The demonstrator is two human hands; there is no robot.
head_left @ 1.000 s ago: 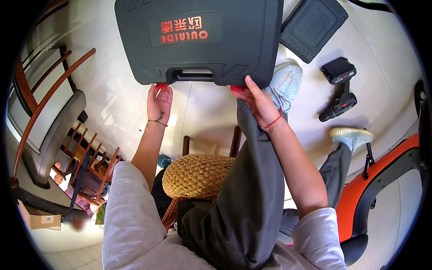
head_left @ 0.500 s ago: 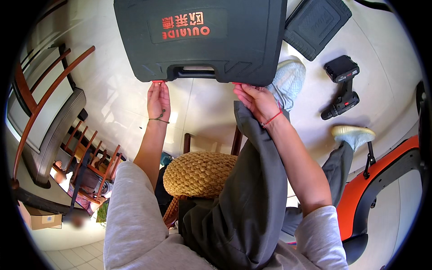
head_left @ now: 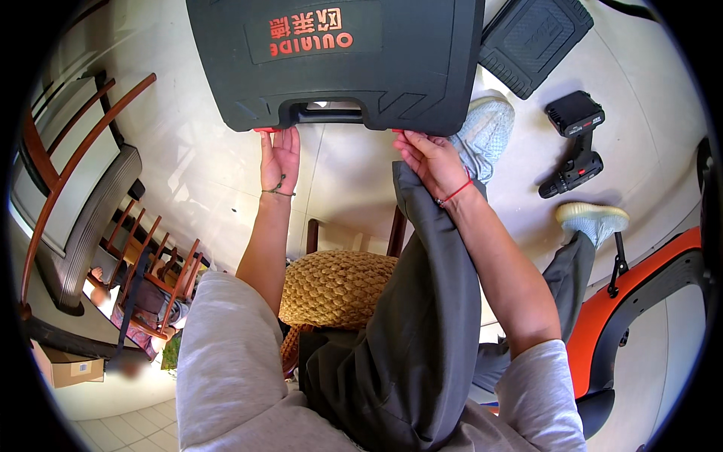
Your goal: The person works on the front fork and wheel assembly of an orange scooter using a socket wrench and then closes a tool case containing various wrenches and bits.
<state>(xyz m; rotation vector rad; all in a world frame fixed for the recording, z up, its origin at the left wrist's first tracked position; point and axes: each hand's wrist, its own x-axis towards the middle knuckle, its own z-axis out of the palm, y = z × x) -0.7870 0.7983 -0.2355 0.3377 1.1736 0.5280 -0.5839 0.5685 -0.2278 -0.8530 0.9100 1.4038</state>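
Observation:
A large dark grey plastic tool case [head_left: 422, 60], with red lettering on its lid and a handle cut-out, lies with its handle side toward me. My left hand [head_left: 279, 164] is palm up at the case's near edge, by the left red latch [head_left: 265, 129]. Its fingers are stretched out against the edge, the tips partly hidden. At the right red latch [head_left: 399, 130], my right hand [head_left: 434, 161] has its thumb and curled fingers pressed to the latch and edge. The lid looks closed.
A cordless drill [head_left: 576, 143] lies on the floor at right, below a smaller black case [head_left: 536, 45]. A woven stool [head_left: 339, 290] is between my arms. An orange and black vehicle part [head_left: 633, 301] stands at right; wooden chairs [head_left: 162, 279] and a cardboard box [head_left: 71, 365] at left.
My left hand has slid right from the left latch toward the handle, its fingers straightening. My right hand stays at its latch. The case sits slightly higher in view.

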